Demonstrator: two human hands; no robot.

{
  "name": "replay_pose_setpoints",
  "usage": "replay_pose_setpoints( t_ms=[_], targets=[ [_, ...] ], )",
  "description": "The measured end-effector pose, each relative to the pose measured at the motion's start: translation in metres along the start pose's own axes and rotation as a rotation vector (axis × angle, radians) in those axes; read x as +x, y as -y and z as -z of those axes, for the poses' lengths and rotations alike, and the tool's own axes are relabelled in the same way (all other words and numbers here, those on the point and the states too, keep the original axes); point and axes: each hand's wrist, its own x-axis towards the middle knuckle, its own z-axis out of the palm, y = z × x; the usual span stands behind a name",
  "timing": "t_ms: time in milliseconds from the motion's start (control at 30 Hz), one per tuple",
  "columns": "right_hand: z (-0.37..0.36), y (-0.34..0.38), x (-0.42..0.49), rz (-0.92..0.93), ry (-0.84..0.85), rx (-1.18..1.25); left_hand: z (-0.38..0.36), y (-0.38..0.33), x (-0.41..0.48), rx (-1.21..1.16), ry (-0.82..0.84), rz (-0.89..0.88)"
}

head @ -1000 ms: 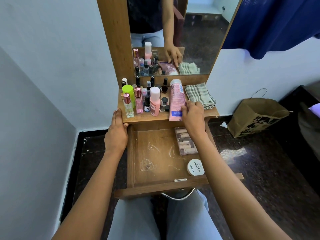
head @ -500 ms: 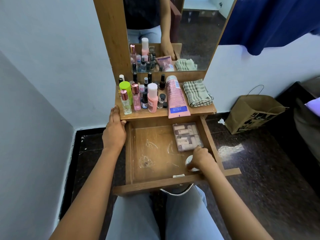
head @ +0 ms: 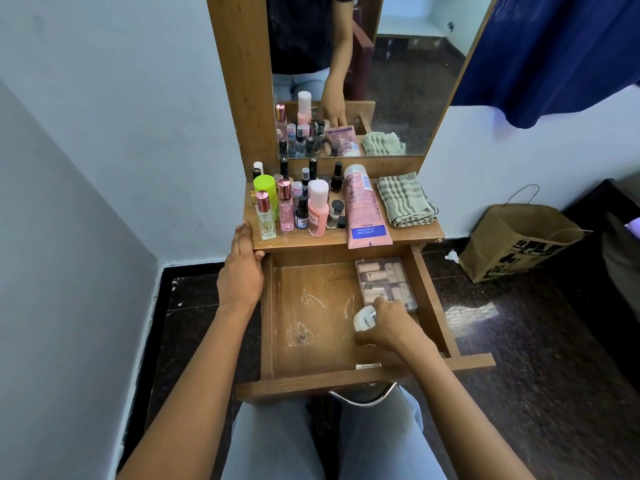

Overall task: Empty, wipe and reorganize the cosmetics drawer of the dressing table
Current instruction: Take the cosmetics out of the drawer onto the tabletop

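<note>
Head view: drawer (head: 311, 327) with jar (head: 363, 320), case (head: 384, 282)

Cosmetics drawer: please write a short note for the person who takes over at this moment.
Left hand rests open on the left corner of the tabletop.
Right hand grips the white jar over the drawer.
Clear box lies at the drawer's back right.
Done: bottles, pink tube and checked cloth sit on the tabletop.
Left: remove jar and box, wipe drawer, put things back.
</note>
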Motion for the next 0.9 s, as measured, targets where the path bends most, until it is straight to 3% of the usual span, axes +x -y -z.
replay_pose_setpoints(
  t_ms=[167, 300, 500, 900],
  targets=[
    [0.028, 0.051, -0.018, 0.357, -0.162, 0.157, 0.002, -0.001, -0.001, -0.013, 0.008, 0.011],
    [0.026, 0.09, -0.001, 0.484, -0.327, 0.173, 0.004, -0.003, -0.002, -0.023, 0.017, 0.025],
    [0.01, 0.122, 0.024, 0.486, -0.48, 0.029, 0.004, -0.002, -0.002, -0.023, 0.021, 0.022],
    [-0.001, 0.133, 0.023, 0.39, -0.526, -0.004, 0.005, 0.0, -0.002, -0.03, 0.015, 0.002]
  ],
)
